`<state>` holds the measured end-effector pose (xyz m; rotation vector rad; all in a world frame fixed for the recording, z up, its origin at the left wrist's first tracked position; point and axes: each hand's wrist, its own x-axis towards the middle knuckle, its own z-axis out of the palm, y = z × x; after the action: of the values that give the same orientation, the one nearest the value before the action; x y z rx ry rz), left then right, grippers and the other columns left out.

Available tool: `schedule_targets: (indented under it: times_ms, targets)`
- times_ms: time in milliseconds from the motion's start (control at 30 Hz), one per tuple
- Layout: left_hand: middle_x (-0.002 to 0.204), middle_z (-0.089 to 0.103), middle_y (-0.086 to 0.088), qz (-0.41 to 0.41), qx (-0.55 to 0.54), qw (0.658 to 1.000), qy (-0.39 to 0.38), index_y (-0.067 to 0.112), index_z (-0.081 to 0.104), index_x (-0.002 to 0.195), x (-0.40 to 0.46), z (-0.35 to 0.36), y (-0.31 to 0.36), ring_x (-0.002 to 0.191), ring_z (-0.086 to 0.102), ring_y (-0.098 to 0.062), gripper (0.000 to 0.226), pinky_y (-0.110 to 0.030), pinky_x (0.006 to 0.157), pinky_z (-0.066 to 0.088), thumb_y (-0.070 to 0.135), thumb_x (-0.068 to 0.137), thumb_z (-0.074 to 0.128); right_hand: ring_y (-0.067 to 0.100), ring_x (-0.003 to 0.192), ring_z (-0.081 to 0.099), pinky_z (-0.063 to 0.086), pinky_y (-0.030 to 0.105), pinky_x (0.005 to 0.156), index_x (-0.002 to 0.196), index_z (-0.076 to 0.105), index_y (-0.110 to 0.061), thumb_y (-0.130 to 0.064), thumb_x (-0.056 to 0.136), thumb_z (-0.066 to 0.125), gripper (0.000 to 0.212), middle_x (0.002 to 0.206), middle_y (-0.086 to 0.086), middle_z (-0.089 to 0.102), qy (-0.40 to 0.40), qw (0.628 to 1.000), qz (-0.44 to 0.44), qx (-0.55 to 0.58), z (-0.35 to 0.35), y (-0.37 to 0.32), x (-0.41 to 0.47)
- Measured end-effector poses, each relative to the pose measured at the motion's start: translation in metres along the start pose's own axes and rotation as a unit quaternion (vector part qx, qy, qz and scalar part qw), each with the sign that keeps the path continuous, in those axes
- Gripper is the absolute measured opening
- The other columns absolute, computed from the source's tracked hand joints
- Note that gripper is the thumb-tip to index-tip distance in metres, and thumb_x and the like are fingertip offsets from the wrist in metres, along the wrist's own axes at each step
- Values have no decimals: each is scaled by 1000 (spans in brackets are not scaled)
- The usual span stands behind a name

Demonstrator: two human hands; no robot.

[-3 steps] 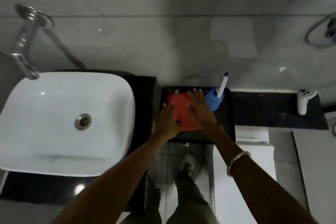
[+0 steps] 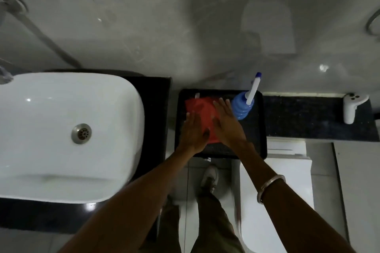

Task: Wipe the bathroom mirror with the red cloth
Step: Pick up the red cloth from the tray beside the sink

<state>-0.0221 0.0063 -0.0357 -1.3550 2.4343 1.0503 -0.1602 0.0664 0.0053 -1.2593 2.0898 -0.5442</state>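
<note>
A white basin [image 2: 61, 129] sits at the left of the dark worktop [image 2: 308, 121]. Beside it, on a black tray [image 2: 255, 146], lies the red cloth [image 2: 202, 113]; the left hand [image 2: 194, 131] and right hand [image 2: 226, 127] rest flat on it, fingers spread, grasping nothing. A blue plunger [image 2: 242, 107] stands just right.

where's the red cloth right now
In the head view the red cloth lies flat in the black tray, right of the white sink, beside the blue plunger, with the left hand and right hand resting on it.
</note>
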Motion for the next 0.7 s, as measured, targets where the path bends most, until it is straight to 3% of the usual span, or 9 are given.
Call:
schedule_targets:
  times_ms: [100, 300, 367, 433, 500, 533, 600, 667, 700]
  targets:
    - [172, -10, -17, 3, 42, 998, 41, 13, -7, 164, 30, 38, 2, 160, -12, -34, 90, -48, 128, -9, 57, 103, 43, 22, 159, -9, 8, 39, 126, 163, 19, -16, -20, 108, 39, 59, 173, 5, 6, 0, 1000, 9, 20, 19, 19, -3]
    - [172, -7, -20, -9, 115, 990, 81, 5, -2, 163, 67, 77, -6, 161, -4, -35, 77, -49, 130, -7, 50, 103, 14, 14, 158, -9, 8, 27, 120, 162, 23, -19, -32, 110, 38, 56, 172, 0, 9, 29, 998, 4, 58, 29, 34, -13]
    - [172, -7, -19, -13, 122, 989, 84, 5, -2, 163, 67, 76, -8, 161, -5, -32, 78, -46, 131, -8, 50, 102, 15, 11, 157, -9, 7, 26, 120, 162, 25, -19, -31, 110, 39, 55, 172, -1, 11, 35, 997, 6, 66, 26, 33, -15]
    - [173, -2, -17, 1, 57, 996, 74, 6, 1, 164, 65, 66, -5, 162, -1, -29, 78, -44, 132, -6, 43, 106, 37, 10, 156, -8, 6, 25, 120, 161, 26, -19, -30, 110, 39, 54, 172, 0, 13, 35, 996, 9, 87, 22, 27, -13]
    - [170, 22, -16, -8, -147, 985, 85, 13, 14, 164, 55, 41, 4, 158, 23, -27, 74, -40, 131, 15, 22, 102, 53, 11, 157, -4, 5, 23, 120, 161, 27, -18, -29, 110, 40, 54, 172, 2, 14, 31, 993, 12, 115, 14, 15, -13]
    - [163, 40, -14, -36, -279, 955, 99, 17, 26, 162, 49, 26, 9, 148, 43, -25, 68, -37, 124, 32, 11, 100, 53, 13, 158, -2, 5, 24, 122, 161, 27, -18, -29, 110, 40, 54, 171, 3, 16, 37, 991, 6, 126, 10, 9, -11]
    - [138, 65, -14, -120, -498, 851, 118, 18, 53, 147, 32, -10, 19, 124, 65, -27, 48, -36, 104, 53, 3, 101, 47, 14, 158, 0, 6, 29, 127, 160, 29, -16, -28, 110, 41, 53, 171, 4, 18, 57, 988, -4, 141, -1, -15, -6]
    - [124, 73, -15, -133, -671, 719, 123, 14, 70, 126, 8, -53, 22, 122, 67, -36, 30, -42, 102, 56, 17, 105, 50, 9, 156, 2, 6, 25, 127, 160, 29, -15, -26, 110, 41, 53, 170, 5, 20, 81, 984, -26, 159, -18, -50, -2]
    - [125, 74, -15, -112, -724, 674, 96, 14, 74, 121, -8, -81, 25, 121, 68, -35, 32, -42, 102, 56, 25, 105, 48, 7, 154, 4, 4, 14, 124, 159, 29, -14, -26, 110, 42, 53, 170, 6, 22, 95, 981, -41, 162, -29, -74, 1]
